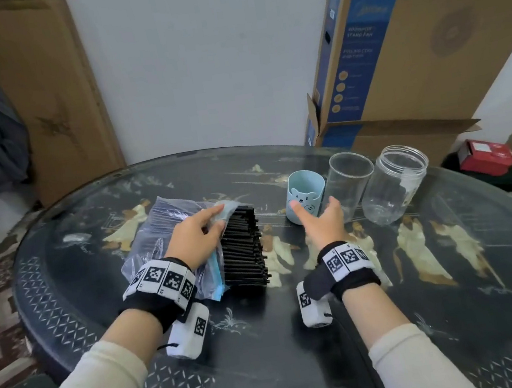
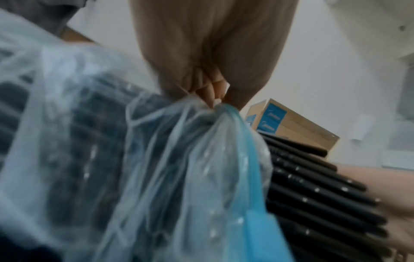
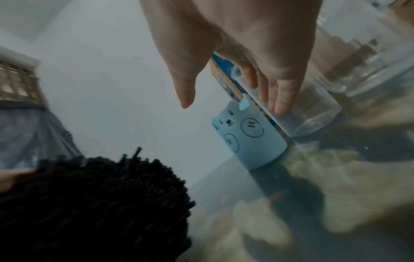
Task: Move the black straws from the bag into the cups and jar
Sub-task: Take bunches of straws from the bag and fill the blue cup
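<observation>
A thick bundle of black straws sticks out of a clear plastic bag with a blue zip edge, lying on the table. My left hand pinches the bag's mouth beside the straws. My right hand hovers open and empty, fingers stretched toward a light blue bear cup. A clear glass cup and a clear plastic jar stand right of it, all empty.
The round dark table has painted figures under glass. Cardboard boxes lean against the wall behind the cups, and a red box lies off the table's right edge. A brown board stands at the back left.
</observation>
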Tool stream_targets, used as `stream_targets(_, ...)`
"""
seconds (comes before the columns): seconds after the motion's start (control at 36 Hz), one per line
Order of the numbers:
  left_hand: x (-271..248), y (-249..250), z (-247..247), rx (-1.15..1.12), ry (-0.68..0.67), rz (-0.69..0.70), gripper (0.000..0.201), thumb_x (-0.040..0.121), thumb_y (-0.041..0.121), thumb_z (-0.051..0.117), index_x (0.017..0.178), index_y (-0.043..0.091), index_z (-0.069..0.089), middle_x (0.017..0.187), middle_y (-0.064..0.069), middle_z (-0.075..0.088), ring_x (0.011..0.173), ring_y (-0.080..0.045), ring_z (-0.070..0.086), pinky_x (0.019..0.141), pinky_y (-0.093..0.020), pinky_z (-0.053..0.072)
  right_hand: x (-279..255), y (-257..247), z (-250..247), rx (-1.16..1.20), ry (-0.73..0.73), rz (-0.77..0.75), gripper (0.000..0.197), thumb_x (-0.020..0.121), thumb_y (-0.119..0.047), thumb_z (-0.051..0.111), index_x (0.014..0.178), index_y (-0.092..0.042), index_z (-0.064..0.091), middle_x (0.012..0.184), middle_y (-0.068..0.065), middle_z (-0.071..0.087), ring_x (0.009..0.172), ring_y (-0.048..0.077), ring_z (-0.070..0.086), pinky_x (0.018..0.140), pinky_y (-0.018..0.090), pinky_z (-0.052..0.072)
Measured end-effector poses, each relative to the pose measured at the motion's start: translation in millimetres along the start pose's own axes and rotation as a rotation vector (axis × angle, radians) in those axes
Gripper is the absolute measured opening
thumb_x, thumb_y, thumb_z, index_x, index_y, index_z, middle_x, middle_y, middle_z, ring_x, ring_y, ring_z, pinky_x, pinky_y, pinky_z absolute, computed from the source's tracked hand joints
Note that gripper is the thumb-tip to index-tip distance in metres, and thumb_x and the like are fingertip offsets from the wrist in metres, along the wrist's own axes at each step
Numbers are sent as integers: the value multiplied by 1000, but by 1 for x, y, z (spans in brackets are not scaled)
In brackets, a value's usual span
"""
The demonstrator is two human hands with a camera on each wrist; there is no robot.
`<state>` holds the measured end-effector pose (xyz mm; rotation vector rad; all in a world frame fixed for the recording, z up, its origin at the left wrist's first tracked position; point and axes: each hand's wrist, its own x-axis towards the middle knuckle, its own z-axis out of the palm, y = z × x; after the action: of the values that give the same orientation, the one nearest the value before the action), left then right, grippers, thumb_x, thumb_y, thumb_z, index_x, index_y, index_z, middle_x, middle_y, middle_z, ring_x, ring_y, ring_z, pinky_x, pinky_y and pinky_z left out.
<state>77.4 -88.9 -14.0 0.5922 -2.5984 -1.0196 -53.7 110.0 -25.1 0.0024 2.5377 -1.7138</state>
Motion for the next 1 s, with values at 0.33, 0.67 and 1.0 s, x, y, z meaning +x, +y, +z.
stream_targets(0.33,13,-15,11,-6,-65,-3,42,95,34,54,136,40,48,149,-9,39,136,-18,41,108,-31,35,40,0,27,-60,51,46,79,75,-40,80,129,-1,38,133,14,43,108,23,50,84,29,37)
stream_targets(0.67,3,-8,10,30,-69,-4,43,98,32,50,141,37,44,154,-9,31,136,-26,41,108,-31,32,34,2,20,-30,-7,-54,73,71,-39,82,129,-17,42,125,5,55,112,25,56,93,37,48)
stream_targets(1.0,-14,-5,10,14,-38,-8,43,96,31,53,139,37,46,150,-8,38,134,-25,42,109,-33,33,-18,21,-53,-63,-52,-51,66,75,-30,81,126,-14,43,117,1,57,105,19,56,83,28,43)
